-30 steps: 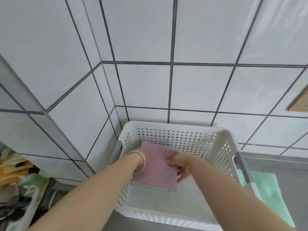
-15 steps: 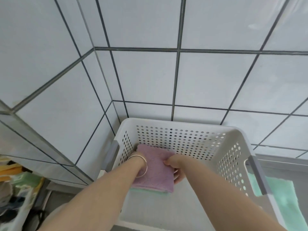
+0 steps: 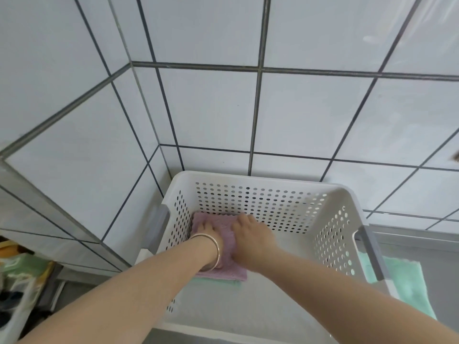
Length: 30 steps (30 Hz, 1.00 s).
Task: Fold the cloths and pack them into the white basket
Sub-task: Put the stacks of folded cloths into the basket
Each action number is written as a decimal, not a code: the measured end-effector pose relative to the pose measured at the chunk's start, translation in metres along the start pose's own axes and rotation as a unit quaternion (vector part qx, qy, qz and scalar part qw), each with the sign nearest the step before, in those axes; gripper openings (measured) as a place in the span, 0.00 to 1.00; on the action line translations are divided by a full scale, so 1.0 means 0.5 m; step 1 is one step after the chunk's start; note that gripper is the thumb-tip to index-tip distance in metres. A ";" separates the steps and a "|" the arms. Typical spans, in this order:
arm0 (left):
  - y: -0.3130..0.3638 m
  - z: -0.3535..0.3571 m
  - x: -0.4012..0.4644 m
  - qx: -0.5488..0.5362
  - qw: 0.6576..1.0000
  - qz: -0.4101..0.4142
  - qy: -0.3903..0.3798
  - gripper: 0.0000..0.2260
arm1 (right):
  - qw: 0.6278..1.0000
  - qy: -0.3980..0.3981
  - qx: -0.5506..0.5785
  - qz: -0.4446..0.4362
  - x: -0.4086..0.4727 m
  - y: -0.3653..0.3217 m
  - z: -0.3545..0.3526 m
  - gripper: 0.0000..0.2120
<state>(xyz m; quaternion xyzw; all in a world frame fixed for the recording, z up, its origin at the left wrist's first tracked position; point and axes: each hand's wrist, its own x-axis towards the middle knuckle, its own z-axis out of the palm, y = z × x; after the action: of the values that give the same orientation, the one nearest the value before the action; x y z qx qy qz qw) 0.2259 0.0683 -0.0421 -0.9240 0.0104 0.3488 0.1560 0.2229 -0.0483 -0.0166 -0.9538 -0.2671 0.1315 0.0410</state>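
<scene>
The white perforated basket (image 3: 273, 182) stands in the tiled corner. Inside it, in the far left corner of the floor, a folded pink cloth (image 3: 232, 272) lies on top of a folded green cloth (image 3: 218, 282), of which only a thin front edge shows. My left hand (image 3: 207, 231), with a silver bangle on the wrist, lies flat on the left part of the pink cloth. My right hand (image 3: 250, 238) rests flat on its right part. Neither hand grips the cloth. A second green cloth (image 3: 409, 289) lies spread on the counter to the right, outside the basket.
White tiled walls meet in a corner right behind and left of the basket. Grey handles (image 3: 368, 252) stick out on both basket sides. A grey counter (image 3: 437, 264) runs to the right. Colourful clutter (image 3: 17, 274) sits low at the left.
Both hands have lowered the pink cloth onto the green one in the basket's far left corner. The fingers have let go and now lie flat on it.
</scene>
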 end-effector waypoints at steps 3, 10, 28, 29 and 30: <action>-0.004 0.020 0.018 -0.007 0.999 -0.023 -0.026 0.48 | 0.995 -0.087 -0.036 -0.044 0.012 0.023 0.043 0.43; -0.018 0.038 0.032 -0.022 0.997 -0.043 -0.061 0.49 | 0.986 -0.169 0.005 -0.004 0.046 0.029 0.113 0.53; 0.376 -0.327 -0.393 -0.448 0.669 0.257 0.535 0.15 | 0.925 0.314 0.136 0.166 -0.374 0.327 -0.267 0.11; 0.431 -0.309 -0.397 -0.490 0.661 0.262 0.505 0.15 | 0.923 0.292 0.151 0.202 -0.391 0.365 -0.231 0.10; 0.482 -0.289 -0.392 -0.528 0.666 0.256 0.460 0.15 | 0.922 0.256 0.171 0.234 -0.401 0.399 -0.187 0.10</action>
<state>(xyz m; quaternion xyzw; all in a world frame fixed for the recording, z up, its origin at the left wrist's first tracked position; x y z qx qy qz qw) 0.1392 -0.2214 0.1195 -0.8559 0.1307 -0.1469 -0.4783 0.1829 -0.3235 0.0897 -0.9686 0.0097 -0.0676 0.2389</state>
